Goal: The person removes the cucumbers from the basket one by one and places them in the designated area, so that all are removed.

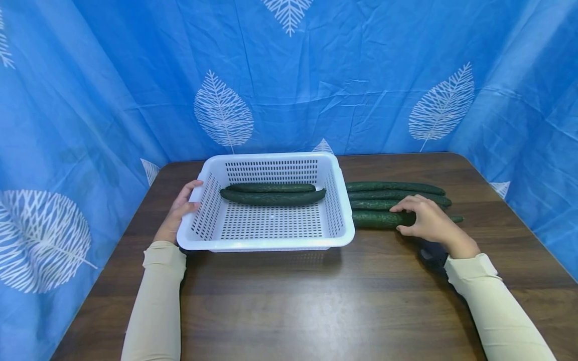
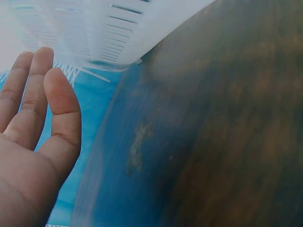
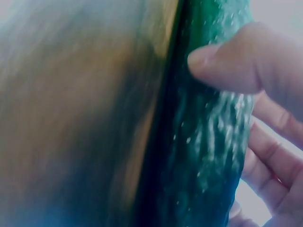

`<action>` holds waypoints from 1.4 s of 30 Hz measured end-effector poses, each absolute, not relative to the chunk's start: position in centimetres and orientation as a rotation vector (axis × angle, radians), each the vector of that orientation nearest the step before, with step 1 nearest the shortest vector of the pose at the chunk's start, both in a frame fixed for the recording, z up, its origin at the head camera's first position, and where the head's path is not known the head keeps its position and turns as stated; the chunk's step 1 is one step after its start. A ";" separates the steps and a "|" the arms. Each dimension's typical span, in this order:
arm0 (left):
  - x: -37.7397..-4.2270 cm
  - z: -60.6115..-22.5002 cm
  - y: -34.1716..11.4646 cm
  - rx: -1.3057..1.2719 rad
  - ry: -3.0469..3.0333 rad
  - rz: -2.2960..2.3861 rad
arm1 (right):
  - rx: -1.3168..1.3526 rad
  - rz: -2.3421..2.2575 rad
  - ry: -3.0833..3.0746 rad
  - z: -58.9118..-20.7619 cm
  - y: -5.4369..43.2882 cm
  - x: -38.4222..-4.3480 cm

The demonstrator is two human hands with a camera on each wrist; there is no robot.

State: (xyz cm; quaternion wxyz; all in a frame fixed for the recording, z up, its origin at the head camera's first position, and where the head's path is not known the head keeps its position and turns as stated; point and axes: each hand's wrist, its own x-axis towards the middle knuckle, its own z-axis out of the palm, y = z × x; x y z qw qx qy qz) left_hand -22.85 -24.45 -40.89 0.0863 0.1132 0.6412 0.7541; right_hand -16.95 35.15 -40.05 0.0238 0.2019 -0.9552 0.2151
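Note:
A white plastic basket (image 1: 271, 244) with slotted walls holds two cucumbers (image 1: 273, 197) lying side by side toward its far wall. Against its left side rests my left hand (image 1: 179, 210), fingers fairly straight and fingertips at the rim; in the left wrist view the hand (image 2: 38, 123) shows its palm beside the outer wall. To the right of the basket, my right hand (image 1: 426, 220) grips the nearest cucumber (image 1: 377, 219) of a row from above. Close up, the thumb (image 3: 222, 66) lies on one side of that cucumber (image 3: 203, 156), the other fingers opposite.
Behind the gripped one lie several more cucumbers (image 1: 397, 186) in parallel, their left ends partly hidden by the basket. All stand on a dark brown wooden table (image 1: 289, 301). A blue curtain (image 1: 316, 100) with white leaf prints hangs around the table's back and sides.

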 end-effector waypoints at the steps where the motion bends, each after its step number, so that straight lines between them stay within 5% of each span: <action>1: -22.9 -40.9 -24.4 0.342 1.910 2.248 | 0.622 0.656 -2.949 -40.1 35.1 -17.0; 42: -22.7 -40.7 -24.4 0.273 1.931 2.238 | 0.589 1.288 -2.663 -39.3 35.2 -18.5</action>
